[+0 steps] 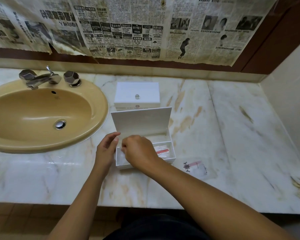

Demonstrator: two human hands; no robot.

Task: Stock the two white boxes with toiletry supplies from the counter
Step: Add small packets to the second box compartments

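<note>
Two white boxes stand on the marble counter. The near box (170,144) has its lid raised, and a clear packet with a red item (162,151) lies in its right compartment. Behind it the far box (137,94) is closed, with a small clear knob on its lid. My right hand (139,152) hangs over the near box's left compartment with fingers curled, pinching a clear packet that is barely visible. My left hand (106,151) rests against the box's left wall, fingers relaxed. One more clear toiletry packet (196,168) with a dark emblem lies on the counter to the right.
A tan oval sink (42,116) with a chrome tap (42,78) fills the left of the counter. Newspaper sheets (128,26) cover the wall behind. The counter's front edge (145,206) runs just below my forearms; a wall closes the right end.
</note>
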